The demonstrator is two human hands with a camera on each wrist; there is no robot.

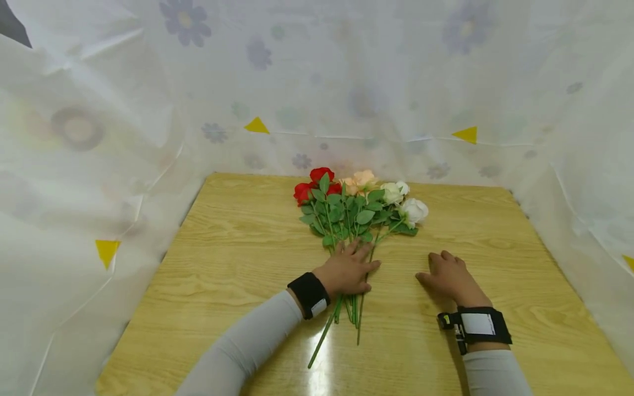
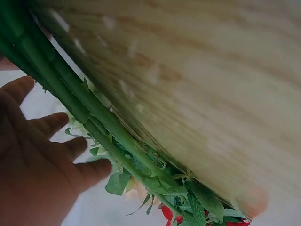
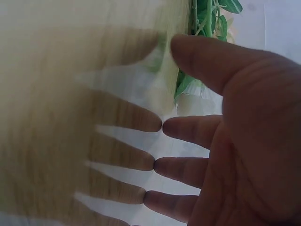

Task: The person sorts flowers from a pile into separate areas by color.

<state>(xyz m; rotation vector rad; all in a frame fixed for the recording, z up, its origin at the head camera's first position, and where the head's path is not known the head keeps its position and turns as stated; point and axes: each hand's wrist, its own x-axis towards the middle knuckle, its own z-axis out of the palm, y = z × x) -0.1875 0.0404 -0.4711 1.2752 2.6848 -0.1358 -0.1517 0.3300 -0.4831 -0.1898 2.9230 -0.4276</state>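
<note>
On the table lies a bunch of roses with long green stems (image 1: 355,311) fanned toward the near edge. Red roses (image 1: 322,175) are at its left, peach roses (image 1: 364,179) in the middle and white roses (image 1: 414,212) at its right, above green leaves (image 1: 334,212). My left hand (image 1: 344,272) lies across the stems, fingers spread; in the left wrist view its fingers (image 2: 96,173) extend beside the thick stems (image 2: 101,120). To the right of the bunch, my right hand (image 1: 451,278) holds nothing. Its fingertips (image 3: 170,126) meet the tabletop in the right wrist view.
The wood-grain table (image 1: 223,242) is enclosed by pale flower-printed sheeting (image 1: 317,71) at the back and both sides. Yellow triangles (image 1: 256,125) mark the sheeting. Black straps (image 1: 308,294) are around both wrists.
</note>
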